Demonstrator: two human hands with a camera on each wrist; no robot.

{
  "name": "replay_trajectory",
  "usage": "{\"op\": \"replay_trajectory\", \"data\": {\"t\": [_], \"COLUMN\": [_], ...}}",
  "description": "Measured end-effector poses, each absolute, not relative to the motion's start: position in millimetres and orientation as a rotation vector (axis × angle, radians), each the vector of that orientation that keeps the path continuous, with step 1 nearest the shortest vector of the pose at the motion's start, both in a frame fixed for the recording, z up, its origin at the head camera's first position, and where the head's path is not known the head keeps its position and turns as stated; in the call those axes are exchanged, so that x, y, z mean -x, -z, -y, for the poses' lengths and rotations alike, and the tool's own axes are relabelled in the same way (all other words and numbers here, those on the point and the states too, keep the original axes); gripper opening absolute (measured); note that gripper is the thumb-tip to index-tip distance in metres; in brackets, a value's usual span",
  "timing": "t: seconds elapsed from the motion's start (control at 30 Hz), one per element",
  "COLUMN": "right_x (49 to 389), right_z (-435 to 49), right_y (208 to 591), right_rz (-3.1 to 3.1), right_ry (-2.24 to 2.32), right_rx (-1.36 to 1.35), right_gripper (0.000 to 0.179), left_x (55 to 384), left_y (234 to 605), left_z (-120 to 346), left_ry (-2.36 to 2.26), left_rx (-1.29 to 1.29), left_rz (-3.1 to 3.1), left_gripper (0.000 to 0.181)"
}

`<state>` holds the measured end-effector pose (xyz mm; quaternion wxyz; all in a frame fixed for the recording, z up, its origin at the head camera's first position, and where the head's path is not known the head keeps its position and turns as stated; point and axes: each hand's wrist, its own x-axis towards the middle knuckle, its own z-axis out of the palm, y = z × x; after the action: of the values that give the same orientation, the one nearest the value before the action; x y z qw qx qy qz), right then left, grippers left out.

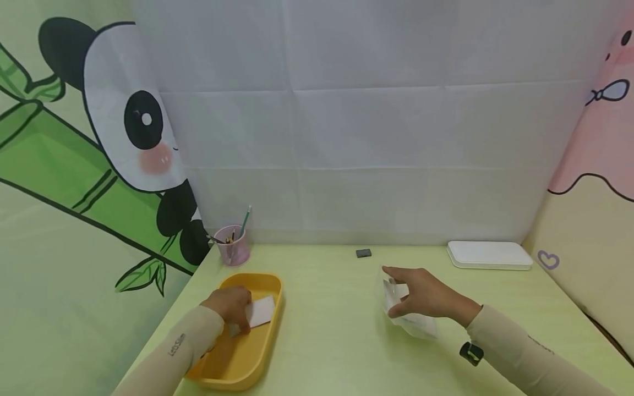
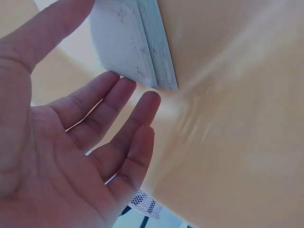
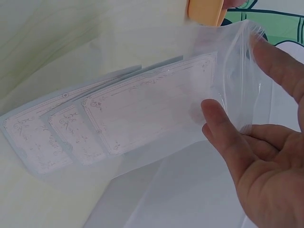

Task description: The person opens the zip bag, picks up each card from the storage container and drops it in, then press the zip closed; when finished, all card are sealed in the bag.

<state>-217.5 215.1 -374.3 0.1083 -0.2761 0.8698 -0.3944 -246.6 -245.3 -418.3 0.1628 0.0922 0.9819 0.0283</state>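
Observation:
My left hand (image 1: 229,306) is down inside the yellow tray (image 1: 238,380), at a small stack of white cards (image 1: 261,311). In the left wrist view, thumb and fingers spread around the stack, printed faintly along its faces; fingertips (image 2: 114,76) lie at its lower edge, and whether they press on it is unclear. Above the table, my right hand (image 1: 431,294) holds a clear plastic bag (image 1: 420,325) near its mouth. Several cards with ornate printed borders (image 3: 152,107) lie fanned inside that bag, as the right wrist view shows.
A pink mesh cup (image 1: 234,252) of pencils stands behind the tray at the table's back left. At the back edge lies a small dark grey block (image 1: 364,253). A flat white box (image 1: 489,255) sits at the back right. White and printed cloth walls surround the table.

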Motion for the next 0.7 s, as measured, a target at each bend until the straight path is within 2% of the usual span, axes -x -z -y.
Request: {"op": "replay_trajectory", "data": {"t": [0.13, 0.3, 0.7], "right_x": [217.6, 217.4, 217.5], "right_z": [-215.8, -215.9, -211.9], "right_y": [375.3, 375.8, 374.7], "right_rz": [-2.563, -2.567, -2.558], "right_ry": [1.164, 1.170, 1.167], "right_rx": [0.809, 0.816, 0.829], "right_gripper": [0.097, 0.097, 0.097], "left_x": [247.1, 248.5, 243.8], "left_y": [414.9, 402.0, 376.0], "left_z": [246.0, 247.4, 239.9], "left_ry": [-0.094, -0.111, -0.018], "left_rx": [-0.255, -0.214, -0.335], "left_rz": [-2.789, -2.794, -2.918], "left_gripper": [0.044, 0.058, 0.053]}}
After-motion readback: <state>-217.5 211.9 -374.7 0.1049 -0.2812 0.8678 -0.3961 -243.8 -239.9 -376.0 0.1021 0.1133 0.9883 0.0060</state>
